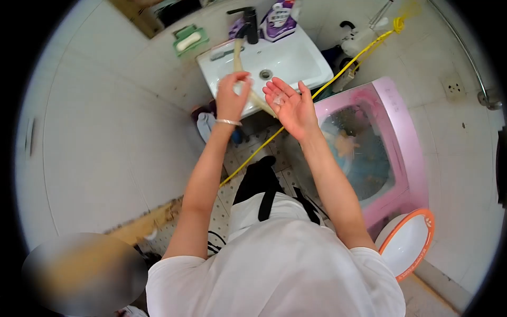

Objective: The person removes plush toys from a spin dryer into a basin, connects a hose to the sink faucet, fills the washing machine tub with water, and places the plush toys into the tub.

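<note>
My left hand point(231, 99), with a pale bracelet point(228, 122) at its wrist, is raised over the front left of the white sink point(303, 61). Its fingers curl in towards the thumb and are slightly blurred; what they hold, if anything, I cannot make out. Palm up, my right hand point(296, 111) is held just in front of the sink, fingers stretched out. A small whitish, see-through bit point(279, 99) lies on those fingers. Behind my left hand, a beige hose point(237, 57) runs from the black faucet point(251, 26) across the basin and over its front edge.
At right stands a pink washing machine point(406, 142) with cloth in water inside. A yellow hose point(338, 76) crosses from the wall to the floor. A brush point(224, 53), a soap bar point(188, 41) and a purple detergent bag point(280, 21) surround the basin. An orange-rimmed washbasin point(428, 238) leans nearby.
</note>
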